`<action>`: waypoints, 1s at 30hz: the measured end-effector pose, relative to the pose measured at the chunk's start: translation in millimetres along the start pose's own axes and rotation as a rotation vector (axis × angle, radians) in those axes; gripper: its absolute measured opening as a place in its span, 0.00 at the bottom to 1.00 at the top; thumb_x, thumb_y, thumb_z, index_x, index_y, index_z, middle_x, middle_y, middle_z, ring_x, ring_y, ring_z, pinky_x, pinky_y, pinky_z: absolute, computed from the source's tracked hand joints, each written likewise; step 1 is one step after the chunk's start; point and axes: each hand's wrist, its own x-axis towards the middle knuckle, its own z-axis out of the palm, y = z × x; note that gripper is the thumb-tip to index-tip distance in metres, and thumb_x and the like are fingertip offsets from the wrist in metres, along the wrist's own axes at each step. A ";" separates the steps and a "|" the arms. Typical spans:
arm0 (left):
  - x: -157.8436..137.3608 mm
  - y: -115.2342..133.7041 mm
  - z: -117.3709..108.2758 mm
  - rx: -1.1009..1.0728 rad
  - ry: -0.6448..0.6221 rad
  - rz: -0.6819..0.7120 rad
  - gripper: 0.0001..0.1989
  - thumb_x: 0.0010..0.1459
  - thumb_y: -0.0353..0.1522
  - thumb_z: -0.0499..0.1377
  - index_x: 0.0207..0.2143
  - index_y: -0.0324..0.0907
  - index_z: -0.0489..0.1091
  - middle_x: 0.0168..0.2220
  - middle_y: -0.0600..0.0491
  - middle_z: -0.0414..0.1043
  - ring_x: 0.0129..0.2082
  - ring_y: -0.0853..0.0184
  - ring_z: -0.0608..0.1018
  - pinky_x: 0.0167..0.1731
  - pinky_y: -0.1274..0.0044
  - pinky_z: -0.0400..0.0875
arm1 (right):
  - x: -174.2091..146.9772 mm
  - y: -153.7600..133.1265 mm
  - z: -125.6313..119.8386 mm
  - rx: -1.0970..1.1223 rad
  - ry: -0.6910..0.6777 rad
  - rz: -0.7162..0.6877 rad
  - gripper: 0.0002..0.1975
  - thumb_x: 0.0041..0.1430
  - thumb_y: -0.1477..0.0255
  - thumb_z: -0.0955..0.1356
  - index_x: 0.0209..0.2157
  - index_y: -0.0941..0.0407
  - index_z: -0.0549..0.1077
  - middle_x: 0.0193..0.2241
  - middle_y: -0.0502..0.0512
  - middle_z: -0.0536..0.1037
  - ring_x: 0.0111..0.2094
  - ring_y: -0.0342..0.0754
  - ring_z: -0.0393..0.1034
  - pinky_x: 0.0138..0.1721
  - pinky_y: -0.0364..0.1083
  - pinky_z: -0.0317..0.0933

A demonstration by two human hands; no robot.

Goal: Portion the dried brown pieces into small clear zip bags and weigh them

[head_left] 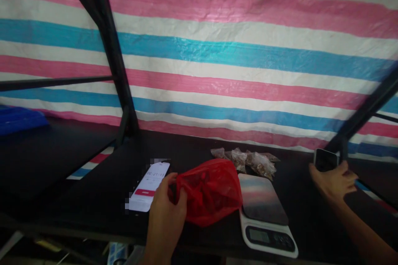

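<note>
The left hand [168, 203] pinches the rim of a red plastic bag [211, 194] between thumb and fingers; the bag sits on the black counter [300, 186], puffed out and leaning toward the right. Off to the far right, the right hand [336, 180] grips a dark device [326, 160], thumb at one side and fingers at the other, beside the foot of a slanting black brace [363, 107].

Between the bag and the right hand lies a white kitchen scale [269, 215] with a metal plate, its panel toward the near edge; the figures on its display are too dim to read. The bag's right side comes up against the scale's left edge, and nothing is seen resting on the plate. Just behind bag and scale, small clear packets [251, 161] lie in a loose heap; the bag covers part of the view of them, and their brownish contents cannot be made out.

A lit phone [149, 187] showing a timer and a red button lies just left of the left hand, which hides part of its right edge. Beyond it a black post [113, 58] rises, with blue material [21, 120] on the surface further left. A striped sheet [233, 62] in pink, white and blue closes off the back.
</note>
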 end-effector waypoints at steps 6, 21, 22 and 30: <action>18.1 13.3 0.1 -0.124 -0.016 0.050 0.15 0.62 0.39 0.58 0.47 0.45 0.77 0.41 0.47 0.82 0.44 0.52 0.83 0.48 0.59 0.79 | -52.8 -115.7 -30.3 0.452 -0.249 -0.524 0.18 0.68 0.63 0.65 0.55 0.55 0.74 0.52 0.67 0.79 0.56 0.63 0.74 0.59 0.62 0.67; 37.7 19.9 -30.7 0.188 -0.269 0.369 0.20 0.56 0.16 0.49 0.30 0.45 0.76 0.53 0.50 0.72 0.40 0.65 0.82 0.41 0.72 0.76 | -110.0 -195.2 -37.5 0.305 -0.948 -1.155 0.22 0.61 0.85 0.64 0.52 0.57 0.79 0.52 0.63 0.83 0.55 0.60 0.76 0.64 0.59 0.63; 40.9 21.8 -35.8 0.302 -0.328 0.370 0.20 0.57 0.16 0.49 0.29 0.44 0.75 0.55 0.50 0.71 0.41 0.65 0.82 0.41 0.72 0.76 | -106.1 -194.5 -37.8 0.309 -0.941 -1.144 0.22 0.59 0.86 0.63 0.50 0.57 0.79 0.52 0.62 0.83 0.55 0.59 0.75 0.63 0.59 0.63; 62.4 39.7 -58.2 0.735 -0.457 0.372 0.23 0.67 0.20 0.46 0.57 0.41 0.72 0.55 0.39 0.67 0.35 0.58 0.84 0.32 0.68 0.76 | -83.2 -205.1 -48.5 0.246 -0.874 -1.207 0.23 0.56 0.88 0.65 0.45 0.53 0.83 0.51 0.60 0.82 0.55 0.58 0.74 0.60 0.57 0.65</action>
